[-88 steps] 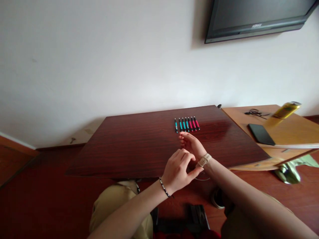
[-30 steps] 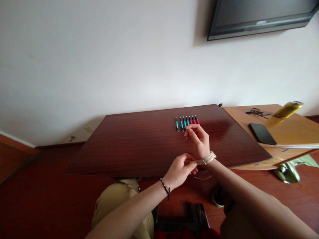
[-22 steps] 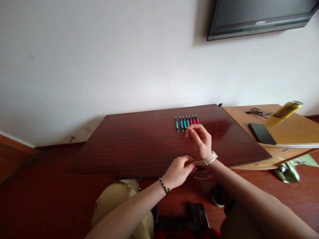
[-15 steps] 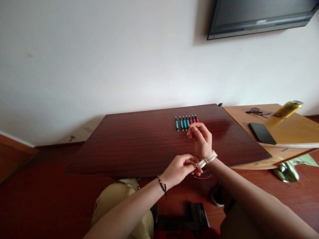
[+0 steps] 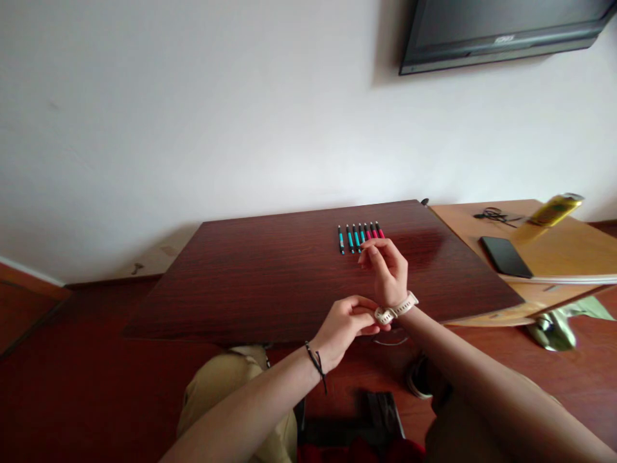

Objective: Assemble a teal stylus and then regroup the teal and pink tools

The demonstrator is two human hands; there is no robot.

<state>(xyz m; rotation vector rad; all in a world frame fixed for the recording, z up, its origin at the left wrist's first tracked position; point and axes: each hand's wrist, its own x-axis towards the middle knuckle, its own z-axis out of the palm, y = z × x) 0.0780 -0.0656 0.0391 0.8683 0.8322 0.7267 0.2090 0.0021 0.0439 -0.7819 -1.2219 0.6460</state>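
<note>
1. The watch strap point(image 5: 396, 309), a pale band, is wrapped around the wrist of the right hand point(image 5: 388, 273), over the near edge of the table and just right of its middle. It looks like soft, bendy rubber or silicone: light, not fragile, likely a little grippy. The loose tail at the wrist's left side is the sensible place to hold it.
2. The left hand point(image 5: 344, 326) has thumb and fingertips pinched narrowly on that strap end, touching the right wrist. A dark beaded bracelet point(image 5: 315, 364) sits on the left wrist.
3. The right hand is raised, fingers loosely curled and holding nothing, its fingertips just near of the row of pens.
4. The pens point(image 5: 359, 236), some teal and some pink with black ends, lie side by side towards the far edge of the table, right of centre. They look light, stiff and apt to roll.
5. The table point(image 5: 270, 276) is dark, glossy red-brown wood, so probably smooth and slippery.
6. To the right stands a lighter wooden desk point(image 5: 554, 251) with a black phone point(image 5: 504, 256), a tangled dark cable point(image 5: 494, 215) and a blurred yellow can point(image 5: 552, 209).
7. Behind is a plain white wall point(image 5: 193, 116) with a dark screen point(image 5: 501, 29) mounted at the upper right. The floor point(image 5: 72, 386) is reddish, and khaki trousers point(image 5: 226, 392) show at the near edge.
</note>
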